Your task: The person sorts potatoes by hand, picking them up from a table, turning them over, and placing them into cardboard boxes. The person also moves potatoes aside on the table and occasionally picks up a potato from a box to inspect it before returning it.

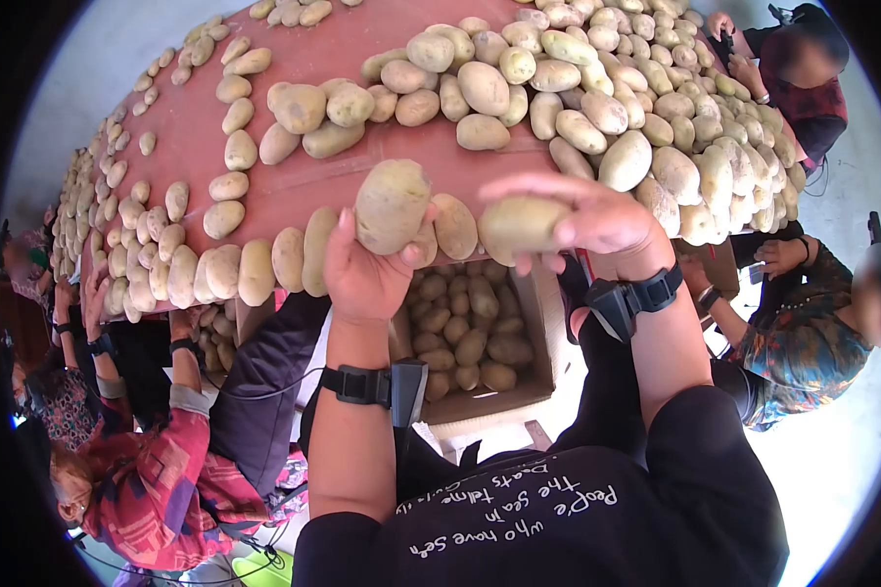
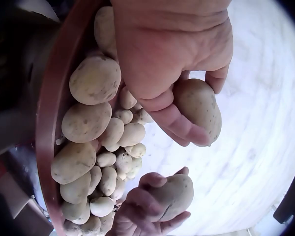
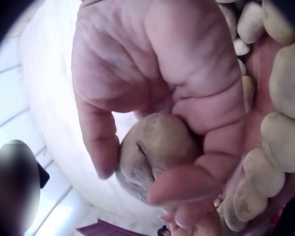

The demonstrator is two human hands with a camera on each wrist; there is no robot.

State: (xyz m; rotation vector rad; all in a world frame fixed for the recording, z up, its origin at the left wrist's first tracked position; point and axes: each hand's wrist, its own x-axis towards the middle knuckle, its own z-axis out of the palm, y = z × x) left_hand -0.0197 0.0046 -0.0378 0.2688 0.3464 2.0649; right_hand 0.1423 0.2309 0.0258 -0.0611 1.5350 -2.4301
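Observation:
My left hand holds up a large pale potato above the near edge of the red table. In the left wrist view its fingers curl around that potato. To the right, my right hand grips a second potato, slightly blurred, between thumb and fingers. A dark crack runs along this potato in the right wrist view, with fingertips on both sides. The two held potatoes are apart, and a row of potatoes lines the table edge beside them.
Potatoes are heaped on the red table, thickest at the right. Below the edge, in front of my body, stands a cardboard box holding many potatoes. Other people sit close at the left and right.

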